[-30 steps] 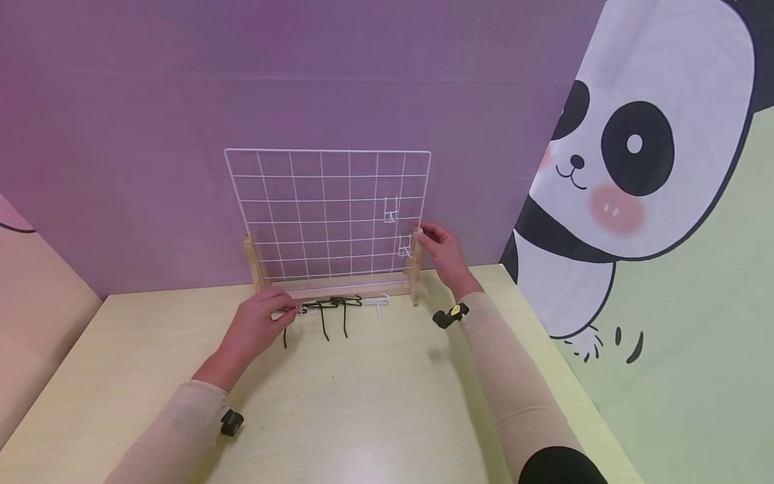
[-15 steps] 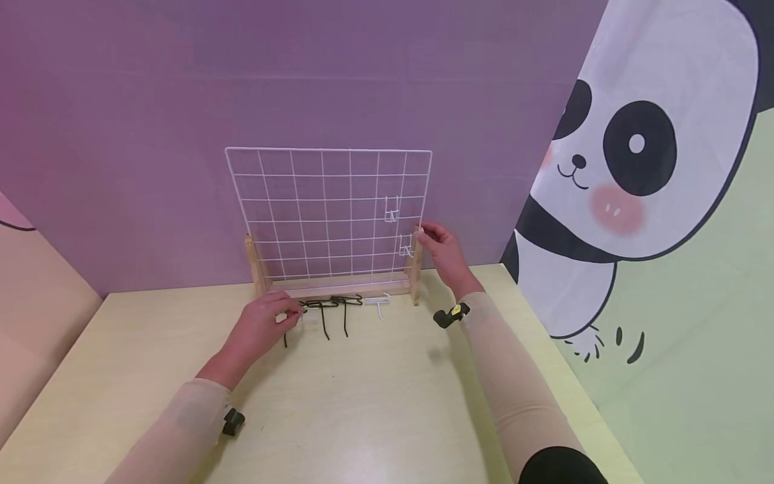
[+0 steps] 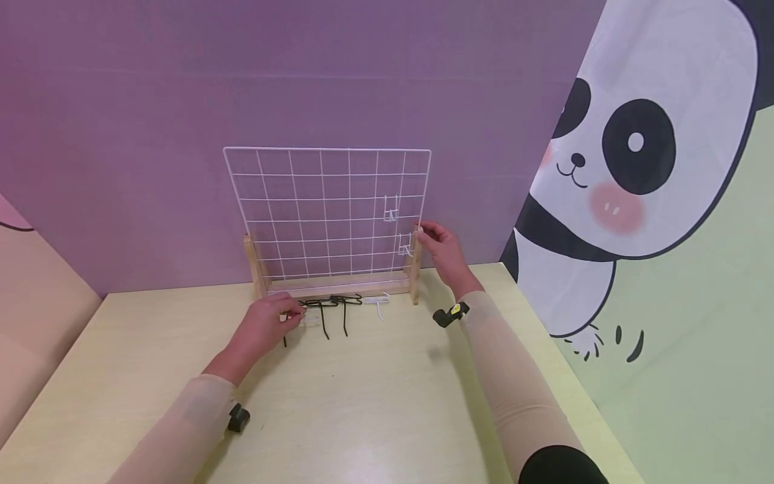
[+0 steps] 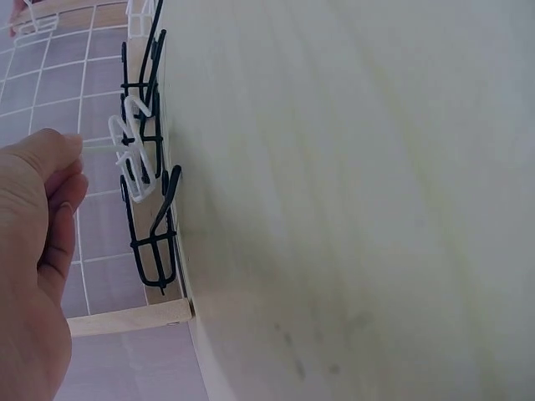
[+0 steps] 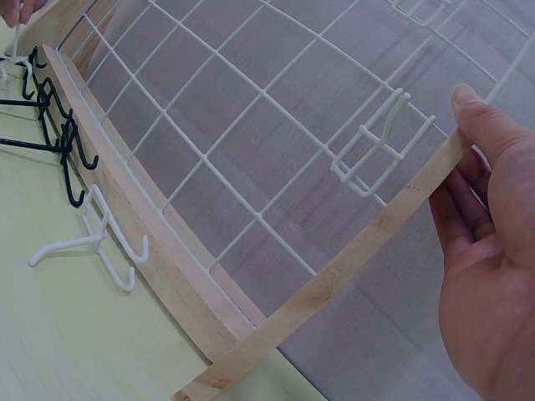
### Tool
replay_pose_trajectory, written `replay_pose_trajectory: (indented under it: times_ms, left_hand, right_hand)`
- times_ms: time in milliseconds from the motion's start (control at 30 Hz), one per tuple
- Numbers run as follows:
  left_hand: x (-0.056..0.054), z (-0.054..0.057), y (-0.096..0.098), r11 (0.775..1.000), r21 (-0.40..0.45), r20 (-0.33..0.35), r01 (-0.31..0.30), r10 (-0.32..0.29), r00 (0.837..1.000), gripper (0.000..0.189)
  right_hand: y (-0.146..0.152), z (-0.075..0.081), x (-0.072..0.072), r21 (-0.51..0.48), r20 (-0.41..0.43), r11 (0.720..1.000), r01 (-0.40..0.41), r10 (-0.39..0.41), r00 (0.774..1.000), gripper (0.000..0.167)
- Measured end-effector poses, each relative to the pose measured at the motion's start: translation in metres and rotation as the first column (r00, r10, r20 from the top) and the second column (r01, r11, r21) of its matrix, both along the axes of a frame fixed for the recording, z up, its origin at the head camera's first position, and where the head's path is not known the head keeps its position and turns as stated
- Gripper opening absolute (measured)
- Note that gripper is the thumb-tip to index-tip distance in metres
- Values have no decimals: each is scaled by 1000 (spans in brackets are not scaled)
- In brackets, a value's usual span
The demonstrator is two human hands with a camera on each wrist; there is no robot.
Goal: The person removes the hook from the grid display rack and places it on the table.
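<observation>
In the left wrist view, my left hand [image 4: 38,217] pinches a white wire hook [image 4: 138,167] between thumb and finger, by its prong. It hangs in front of the black wire hooks [image 4: 153,238] lined along the stand's base. My right hand [image 3: 446,257] holds the right upright of the wooden stand [image 5: 334,267], thumb on its upper end by the panel's edge. The white wire grid panel [image 3: 326,149] stands upright in that stand. Two white hooks hang on its right side, an upper hook [image 3: 390,216] and a lower hook [image 3: 405,251].
Another white hook [image 5: 99,238] lies on the table near the right end of the base, beside the black hooks. The light wooden table [image 3: 363,410] extends toward me. A purple backdrop [image 3: 326,74] rises behind the panel, and a panda picture [image 3: 629,222] is at the right.
My left hand has shifted slightly right and a little toward me with the white hook. My right hand stays at the stand's upright.
</observation>
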State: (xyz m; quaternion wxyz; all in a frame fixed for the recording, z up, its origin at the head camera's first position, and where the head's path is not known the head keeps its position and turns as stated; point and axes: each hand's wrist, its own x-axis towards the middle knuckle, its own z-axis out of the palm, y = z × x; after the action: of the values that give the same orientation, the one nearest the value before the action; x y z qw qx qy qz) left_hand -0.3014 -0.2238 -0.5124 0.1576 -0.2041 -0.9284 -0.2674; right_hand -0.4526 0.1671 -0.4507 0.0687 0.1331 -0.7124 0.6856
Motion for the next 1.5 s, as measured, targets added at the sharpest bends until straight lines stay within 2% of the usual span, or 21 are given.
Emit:
replay_pose_trajectory:
  times_ms: [167, 400, 600, 867, 1500]
  left_hand:
    - [-3, 0, -1, 1000, -7, 63, 2, -1, 998, 10]
    - [-5, -4, -3, 999, 38, 87, 29, -32, 996, 13]
    - [-3, -5, -4, 997, 68, 180, 40, -52, 982, 13]
    - [1, -6, -4, 997, 68, 239, 47, -62, 969, 10]
    - [-1, -11, -4, 994, 7, 255, 113, -111, 961, 15]
  right_hand:
    - [0, 1, 2, 3, 1, 1000, 0, 0, 1000, 37]
    - [-1, 1, 1, -12, -1, 1000, -7, 7, 1000, 37]
    - [-1, 1, 2, -7, 5, 1000, -6, 6, 1000, 37]
    - [-1, 0, -1, -9, 0, 1000, -7, 7, 1000, 38]
    - [-1, -1, -2, -24, -4, 1000, -2, 2, 1000, 38]
